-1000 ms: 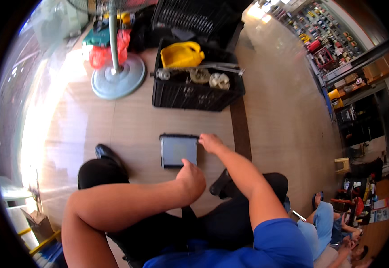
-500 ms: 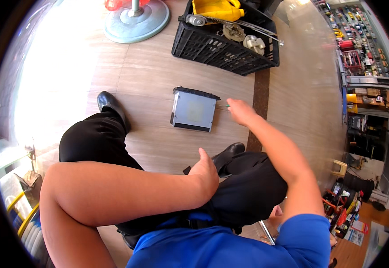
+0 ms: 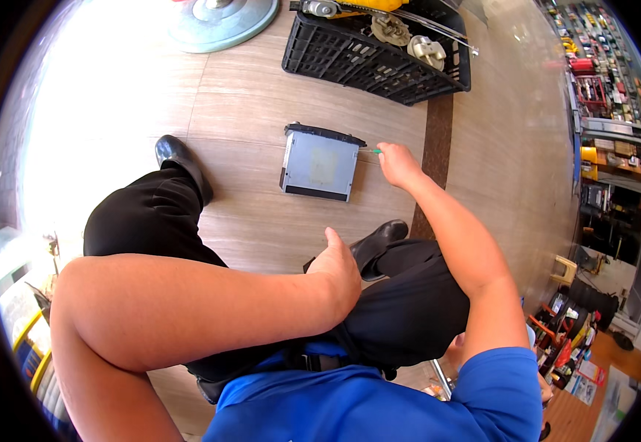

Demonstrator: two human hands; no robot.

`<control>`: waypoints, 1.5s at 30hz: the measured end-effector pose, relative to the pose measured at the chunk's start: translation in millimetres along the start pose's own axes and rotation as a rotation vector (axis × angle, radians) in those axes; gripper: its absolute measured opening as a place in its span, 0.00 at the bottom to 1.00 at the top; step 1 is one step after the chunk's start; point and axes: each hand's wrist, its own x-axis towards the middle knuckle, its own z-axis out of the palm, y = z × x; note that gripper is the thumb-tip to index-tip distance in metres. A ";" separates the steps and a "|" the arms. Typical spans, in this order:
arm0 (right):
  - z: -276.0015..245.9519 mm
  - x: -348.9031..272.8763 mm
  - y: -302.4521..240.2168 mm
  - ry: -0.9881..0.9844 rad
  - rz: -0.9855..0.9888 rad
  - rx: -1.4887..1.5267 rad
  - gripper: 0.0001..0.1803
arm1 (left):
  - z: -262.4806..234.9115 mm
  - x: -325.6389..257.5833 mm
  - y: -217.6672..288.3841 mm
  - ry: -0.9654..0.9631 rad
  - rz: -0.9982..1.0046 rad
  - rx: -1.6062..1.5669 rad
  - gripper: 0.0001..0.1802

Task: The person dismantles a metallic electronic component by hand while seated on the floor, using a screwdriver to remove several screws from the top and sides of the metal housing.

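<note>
A silver metal box with a black front panel, apparently a car stereo unit (image 3: 320, 163), lies flat on the floor between my feet, its black panel facing away from me. My right hand (image 3: 398, 165) is closed around a small screwdriver (image 3: 376, 151) with a green handle. Its thin shaft points left at the box's right side, just behind the black panel; whether the tip touches cannot be made out. My left hand (image 3: 337, 274) rests by my right thigh, thumb stretched up and nothing visible in it; its other fingers are mostly hidden.
Beyond the box stands a black plastic crate (image 3: 350, 65) holding a yellow container and metal parts. A round pale-blue base (image 3: 225, 29) stands at the far left. My black shoes (image 3: 180, 163) flank the box. Shelves with many small goods (image 3: 615, 66) line the right.
My right hand has moved slightly away from me, and more of the green screwdriver shows, nearer the box's side. The floor things sit higher in view. My left hand stays by my thigh.
</note>
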 end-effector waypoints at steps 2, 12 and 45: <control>-2.9 1.2 -0.9 0.013 0.015 0.020 0.10 | 0.7 0.1 -2.9 0.022 -0.010 0.004 0.25; 0.5 4.0 2.8 -0.024 0.076 -0.052 0.12 | -1.5 2.4 -7.0 0.066 -0.036 0.019 0.24; 6.4 3.6 4.7 -0.053 0.085 -0.065 0.13 | -7.3 -2.5 -11.7 0.058 -0.043 0.052 0.26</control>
